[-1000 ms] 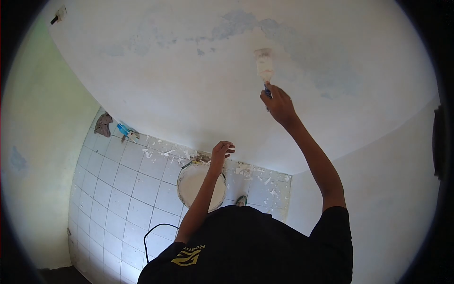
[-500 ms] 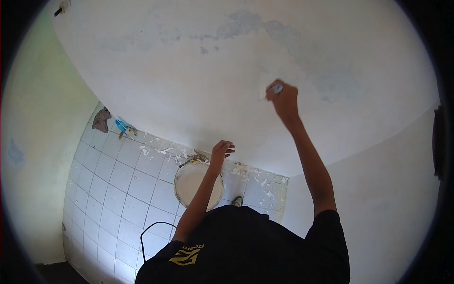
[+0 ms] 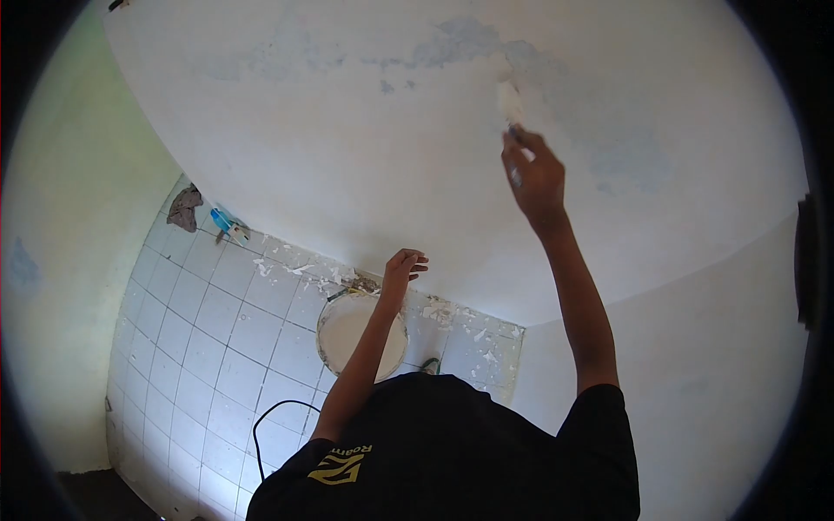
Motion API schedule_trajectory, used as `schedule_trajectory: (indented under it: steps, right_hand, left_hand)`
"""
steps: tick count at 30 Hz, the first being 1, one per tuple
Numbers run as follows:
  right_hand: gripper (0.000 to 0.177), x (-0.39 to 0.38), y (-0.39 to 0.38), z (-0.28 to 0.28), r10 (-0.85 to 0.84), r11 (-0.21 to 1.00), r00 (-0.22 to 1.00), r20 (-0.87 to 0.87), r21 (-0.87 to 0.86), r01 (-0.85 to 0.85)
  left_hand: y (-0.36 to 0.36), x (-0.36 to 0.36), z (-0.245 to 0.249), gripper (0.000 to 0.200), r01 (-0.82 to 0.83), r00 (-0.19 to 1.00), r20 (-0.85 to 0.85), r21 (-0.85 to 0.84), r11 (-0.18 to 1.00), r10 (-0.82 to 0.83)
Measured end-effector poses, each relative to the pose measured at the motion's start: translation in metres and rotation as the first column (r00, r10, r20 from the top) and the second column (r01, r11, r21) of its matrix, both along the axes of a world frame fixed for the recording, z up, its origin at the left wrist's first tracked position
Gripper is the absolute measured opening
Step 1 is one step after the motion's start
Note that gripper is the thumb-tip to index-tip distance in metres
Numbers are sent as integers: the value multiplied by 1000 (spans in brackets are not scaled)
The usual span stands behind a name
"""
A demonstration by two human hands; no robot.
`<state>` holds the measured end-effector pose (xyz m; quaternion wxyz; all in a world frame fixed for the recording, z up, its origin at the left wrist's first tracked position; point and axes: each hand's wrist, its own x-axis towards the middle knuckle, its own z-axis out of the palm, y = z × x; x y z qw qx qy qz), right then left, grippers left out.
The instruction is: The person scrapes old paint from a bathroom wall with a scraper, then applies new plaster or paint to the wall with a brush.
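My right hand (image 3: 534, 169) is closed round the handle of a paint brush (image 3: 510, 101), whose pale bristles point up and rest against the white wall (image 3: 347, 156), just below a grey, bare-looking patch (image 3: 456, 42). Lower down, my left hand (image 3: 405, 267) hangs in front of the wall with its fingers bent and a little apart, holding nothing. Under my left forearm stands a round bucket (image 3: 347, 334) of whitish paint on the tiled floor.
Paint flakes (image 3: 300, 269) lie on the floor tiles (image 3: 221, 326) along the wall. Farther left are a blue-handled tool (image 3: 222, 220) and a grey-brown rag (image 3: 184, 208). A black cable (image 3: 258, 430) curves beside my body. My foot (image 3: 430, 366) shows near the bucket.
My right hand has moved up and slightly right, and the brush now points upward with its bristles in plain view. My left hand has shifted only slightly.
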<state>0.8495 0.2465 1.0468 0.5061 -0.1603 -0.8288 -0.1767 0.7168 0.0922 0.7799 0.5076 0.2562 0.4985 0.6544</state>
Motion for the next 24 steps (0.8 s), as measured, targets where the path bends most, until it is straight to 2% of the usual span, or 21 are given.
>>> schedule_trajectory:
  steps: [2, 3, 5, 6, 8, 9, 11, 12, 14, 15, 18, 20, 22, 24]
  right_hand:
    - [17, 8, 8, -32, -26, 997, 967, 254, 73, 8]
    - [17, 12, 14, -51, -27, 997, 967, 253, 72, 9]
    - [16, 18, 25, -87, -45, 999, 880, 473, 12, 44]
    - [16, 20, 25, -103, -49, 999, 880, 472, 14, 48]
    - [15, 22, 16, -124, -27, 990, 799, 601, -95, 105]
    - [15, 23, 13, -127, -29, 990, 799, 600, -93, 106]
    - [17, 21, 9, -131, 96, 915, 722, 685, -346, 206]
    - [17, 19, 9, -130, 94, 915, 724, 684, -345, 207]
    - [18, 17, 10, -128, 165, 868, 828, 535, -478, 136]
    - [18, 16, 15, -124, 165, 867, 828, 536, -480, 138]
    - [18, 18, 22, -105, 132, 901, 877, 463, -424, 88]
    - [21, 20, 18, -87, 92, 978, 950, 300, -207, -30]
    - [20, 25, 7, -86, 99, 980, 963, 251, -194, -50]
    - [18, 27, -4, -90, 112, 973, 993, 30, -207, -104]
  left_hand:
    - [0, -1, 1, 20, -10, 1000, -5, 4, 1000, 10]
    - [0, -2, 1, 19, -13, 1000, 1, -5, 1000, 13]
    - [0, -1, 2, 19, -10, 1000, 6, -14, 1000, 10]
    - [0, 0, 2, 19, -2, 1000, 7, -12, 1000, 2]
    - [2, 1, 2, 19, 6, 1000, 8, -7, 1000, -6]
    - [2, 2, 2, 19, 11, 1000, 10, -15, 1000, -11]
    - [2, 4, 2, 19, 18, 1000, 10, -22, 1000, -18]
    - [2, 4, 2, 19, 22, 1000, 17, -21, 1000, -22]
    - [2, 4, 2, 19, 27, 999, 24, -21, 999, -27]
    - [2, 4, 2, 19, 28, 999, 22, -26, 999, -28]
    - [0, 4, -1, 21, 31, 999, 20, -32, 999, -30]
    - [-1, 0, -2, 23, 25, 1000, 19, -28, 999, -25]
    - [-4, -2, -6, 22, 14, 1000, 18, -37, 999, -14]
    - [-5, -4, -9, 20, -12, 1000, 27, -51, 999, 13]
